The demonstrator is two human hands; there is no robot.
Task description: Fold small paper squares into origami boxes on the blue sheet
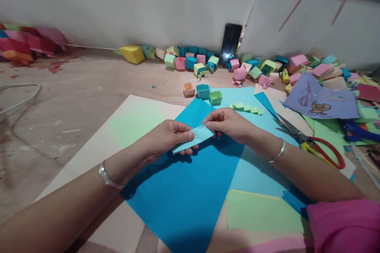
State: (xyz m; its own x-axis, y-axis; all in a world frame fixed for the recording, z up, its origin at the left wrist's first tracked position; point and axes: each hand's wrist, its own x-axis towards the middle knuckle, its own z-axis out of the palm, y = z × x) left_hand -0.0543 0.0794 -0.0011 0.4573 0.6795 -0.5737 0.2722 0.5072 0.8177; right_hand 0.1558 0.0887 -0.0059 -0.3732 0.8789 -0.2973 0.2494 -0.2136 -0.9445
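A folded strip of light blue paper (199, 136) is held between both hands above a large blue sheet (190, 197). My left hand (170, 137) pinches its left part, thumb on top and fingers beneath. At the strip's right end, my right hand (227, 124) grips it between thumb and fingers. Just beyond the hands stand small open paper boxes: a peach one (189, 89), a blue one (203, 91) and a green one (216, 97). A zigzag-folded green strip (247, 108) lies to the right of them.
Scissors (308, 138) with red and yellow handles lie at the right. Behind them is a purple drawn-on sheet (323, 99). Several paper boxes (191, 62) line the wall, where a phone (230, 43) leans. A cable (32, 95) lies far left; a glue gun (359, 131) appears far right.
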